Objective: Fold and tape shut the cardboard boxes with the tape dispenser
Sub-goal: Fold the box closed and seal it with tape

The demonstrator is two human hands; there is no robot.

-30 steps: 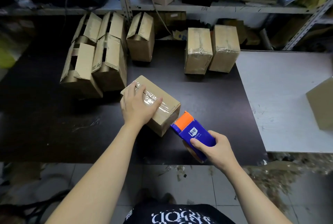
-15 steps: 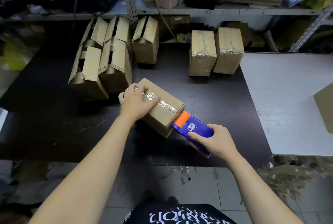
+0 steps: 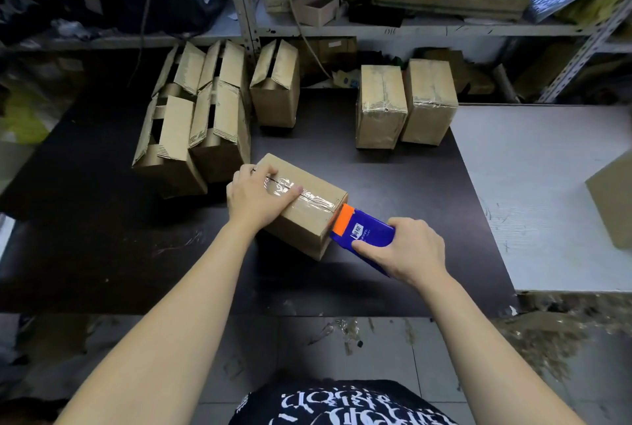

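1 head-worn wide-angle view, facing forward and down, close above dark table (image 3: 85,236), shelving (image 3: 410,29) behind.

tape dispenser: the blue tape dispenser (image 3: 367,236) in your right hand (image 3: 407,250) has a white patch just behind its orange end, with two blue characters and a faint line below, too blurred to read.
shirt: your black shirt (image 3: 342,404) carries white stylised lettering, not legible.
shelf: the white shelf (image 3: 427,30) lip behind the worktop's far edge bears small dark handwritten marks, unreadable.
cardboard box: the cardboard box (image 3: 307,216) under your left hand (image 3: 256,199) shows no print you can read.
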